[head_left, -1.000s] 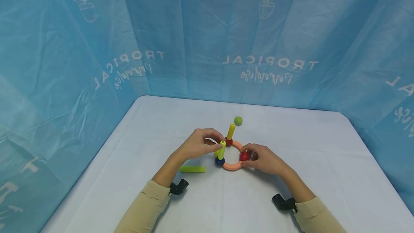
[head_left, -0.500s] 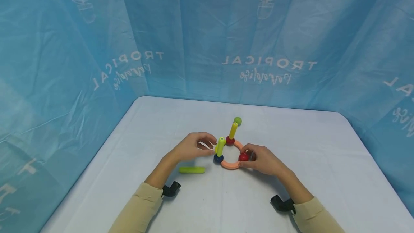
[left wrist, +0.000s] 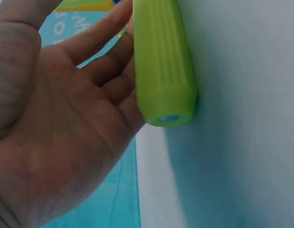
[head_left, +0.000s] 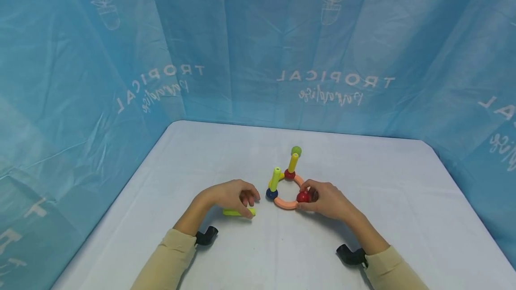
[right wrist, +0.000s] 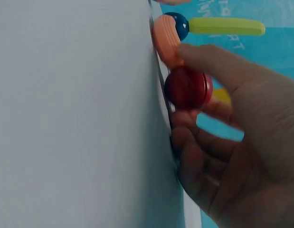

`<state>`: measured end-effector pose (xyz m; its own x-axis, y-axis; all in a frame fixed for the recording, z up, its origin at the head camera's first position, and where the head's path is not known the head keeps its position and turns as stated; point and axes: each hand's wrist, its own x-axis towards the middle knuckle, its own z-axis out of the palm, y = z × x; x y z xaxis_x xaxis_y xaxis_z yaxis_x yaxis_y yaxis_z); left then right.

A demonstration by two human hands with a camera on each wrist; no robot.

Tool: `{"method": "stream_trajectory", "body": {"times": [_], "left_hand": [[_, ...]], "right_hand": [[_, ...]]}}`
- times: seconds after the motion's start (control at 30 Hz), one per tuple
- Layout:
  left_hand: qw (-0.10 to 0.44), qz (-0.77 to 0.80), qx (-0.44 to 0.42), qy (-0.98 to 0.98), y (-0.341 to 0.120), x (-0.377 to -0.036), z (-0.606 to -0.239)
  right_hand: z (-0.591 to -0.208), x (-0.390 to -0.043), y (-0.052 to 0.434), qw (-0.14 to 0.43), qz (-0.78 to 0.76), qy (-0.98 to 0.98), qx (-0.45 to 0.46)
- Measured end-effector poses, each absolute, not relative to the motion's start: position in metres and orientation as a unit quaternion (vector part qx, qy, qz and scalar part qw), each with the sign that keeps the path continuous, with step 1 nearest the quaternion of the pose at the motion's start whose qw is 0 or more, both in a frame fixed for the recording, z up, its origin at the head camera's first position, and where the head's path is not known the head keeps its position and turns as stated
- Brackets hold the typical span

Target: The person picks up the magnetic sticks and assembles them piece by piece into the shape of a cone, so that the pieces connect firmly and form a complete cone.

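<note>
On the table, a ring of curved coral (head_left: 285, 204) and yellow rods joined by balls lies flat. A lime stick (head_left: 275, 179) stands on its blue ball (head_left: 272, 194), and a yellow stick (head_left: 293, 162) rises from its far red ball (head_left: 289, 175). My right hand (head_left: 330, 199) pinches the near red ball (right wrist: 187, 89), the thumb against the adjoining coral rod (right wrist: 166, 40). My left hand (head_left: 230, 197) hovers over a loose green stick (left wrist: 163, 66), fingers loosely bent and thumb overlapping its end in the head view. In the left wrist view, the fingers extend behind the stick, not around it.
A small green ball (head_left: 296, 150) lies behind the yellow stick. A white cloth covers the table (head_left: 363, 160). Blue printed curtains (head_left: 258, 48) hang at its back and sides.
My left hand has drawn back from the lime stick on the blue ball and come down left over the loose green stick. The ring has shifted slightly; my right hand stays at the red ball.
</note>
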<state>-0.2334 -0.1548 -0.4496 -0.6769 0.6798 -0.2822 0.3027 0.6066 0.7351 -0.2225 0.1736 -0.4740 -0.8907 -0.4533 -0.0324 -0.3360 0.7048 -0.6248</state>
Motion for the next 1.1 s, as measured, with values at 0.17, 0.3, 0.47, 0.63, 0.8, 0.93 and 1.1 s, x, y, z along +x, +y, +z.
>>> {"method": "stream_trajectory", "body": {"times": [0.17, 0.3, 0.47, 0.63, 0.8, 0.93, 1.1], "left_hand": [[0.294, 0.307, 0.302, 0.853, -0.156, -0.233, -0.449], [0.298, 0.301, 0.305, 0.853, -0.157, -0.232, -0.449], [0.284, 0.307, 0.318, 0.851, -0.157, -0.233, -0.449], [0.271, 0.31, 0.326, 0.851, -0.155, -0.233, -0.447], [0.249, 0.324, 0.327, 0.852, -0.153, -0.233, -0.446], [0.239, 0.339, 0.324, 0.85, -0.152, -0.233, -0.444], [0.22, 0.357, 0.315, 0.851, -0.151, -0.232, -0.441]], "right_hand": [[-0.473, -0.224, 0.18, 0.128, -0.354, 0.889, -0.26], [-0.474, -0.226, 0.184, 0.139, -0.353, 0.883, -0.275], [-0.474, -0.228, 0.188, 0.117, -0.325, 0.898, -0.274], [-0.474, -0.228, 0.187, 0.076, -0.299, 0.912, -0.27], [-0.477, -0.228, 0.185, 0.056, -0.298, 0.913, -0.272], [-0.48, -0.229, 0.186, 0.053, -0.3, 0.909, -0.283], [-0.481, -0.229, 0.185, 0.053, -0.307, 0.906, -0.287]]}}
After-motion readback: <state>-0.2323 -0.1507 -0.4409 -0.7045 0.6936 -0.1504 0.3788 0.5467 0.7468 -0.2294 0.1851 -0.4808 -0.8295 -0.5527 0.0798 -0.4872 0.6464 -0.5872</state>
